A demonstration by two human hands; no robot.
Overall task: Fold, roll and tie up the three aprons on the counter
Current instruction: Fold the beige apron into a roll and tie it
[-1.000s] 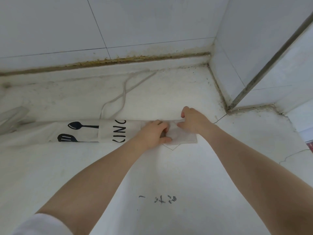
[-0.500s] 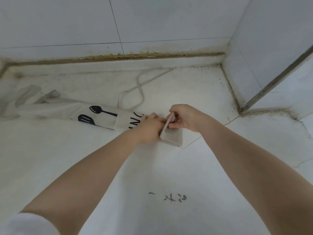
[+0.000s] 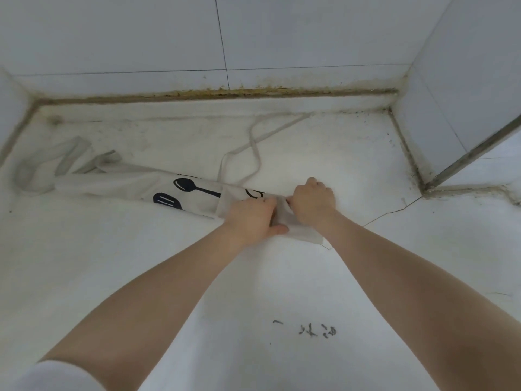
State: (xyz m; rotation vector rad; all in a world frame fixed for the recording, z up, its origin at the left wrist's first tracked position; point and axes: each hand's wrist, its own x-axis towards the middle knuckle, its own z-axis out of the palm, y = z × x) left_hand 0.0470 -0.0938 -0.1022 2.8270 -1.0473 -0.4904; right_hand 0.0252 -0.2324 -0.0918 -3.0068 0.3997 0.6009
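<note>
- Head view, nearest at 6 o'clock: bare white bench (image 3: 169, 263) with small dark scribbles (image 3: 306, 330) towards 5 o'clock; both forearms reach out over it; plenty of free surface here for working
- Left hand (image 3: 251, 218): fingers curled over the near end of the apron (image 3: 135, 187), thumb pressed against its lower edge; right hand (image 3: 311, 203), just beside it towards 3 o'clock: fingers curled tight, pinching the same cloth end; both hands grip the apron
- Apron: folded into a long narrow strip that runs from the hands towards 9 o'clock; spoon and spatula print (image 3: 183, 191) showing; far end crumpled near the left wall
- Step in hand, as I judge it: starting the roll at the right end; next move calls for turning the end over snugly and rolling towards 9 o'clock, keeping the edges level
- Strap (image 3: 255, 148): loops loose towards 12 o'clock, needed later for tying; could drag or snag
- Farthest: grimy wall joint (image 3: 225, 93) at 12 o'clock, corner and metal strip (image 3: 476, 150) at 2 o'clock; a crack (image 3: 394, 211) at 3 o'clock; only one apron shows
</note>
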